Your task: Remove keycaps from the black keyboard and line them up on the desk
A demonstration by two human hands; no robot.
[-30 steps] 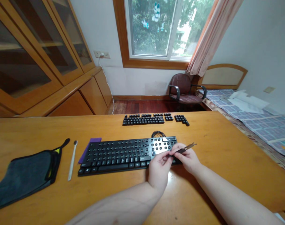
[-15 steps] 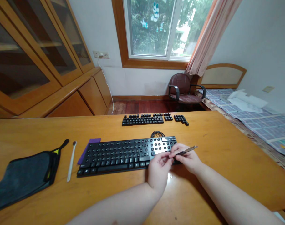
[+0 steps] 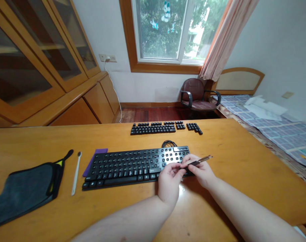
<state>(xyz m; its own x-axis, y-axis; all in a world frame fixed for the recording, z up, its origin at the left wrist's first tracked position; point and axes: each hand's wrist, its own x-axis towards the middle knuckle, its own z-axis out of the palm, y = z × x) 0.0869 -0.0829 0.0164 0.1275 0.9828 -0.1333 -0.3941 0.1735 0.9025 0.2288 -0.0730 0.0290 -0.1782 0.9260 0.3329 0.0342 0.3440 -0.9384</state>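
A black keyboard (image 3: 127,164) lies in front of me, most of its keycaps off except along its lower rows. Over its right end, my right hand (image 3: 199,169) is closed round a slim dark tool (image 3: 202,160) with a thin brownish end pointing up to the right. My left hand (image 3: 170,179) is pinched closed against the right fingertips; whatever sits between its fingers is too small and hidden to make out. Loose black keycaps (image 3: 153,129) stand in ordered rows behind the keyboard, with number-pad keycaps (image 3: 193,127) grouped to their right.
Left of the keyboard lie a white toothbrush (image 3: 76,174) and a dark grey cloth pouch (image 3: 29,188). A purple cloth (image 3: 91,163) sticks out from under the keyboard's left end. The coiled cable (image 3: 169,144) rests behind it on the wooden desk (image 3: 243,168).
Both hands stay together over the keyboard's right end, and the slim tool has tilted very slightly. The view has shifted a touch; nothing else has moved.
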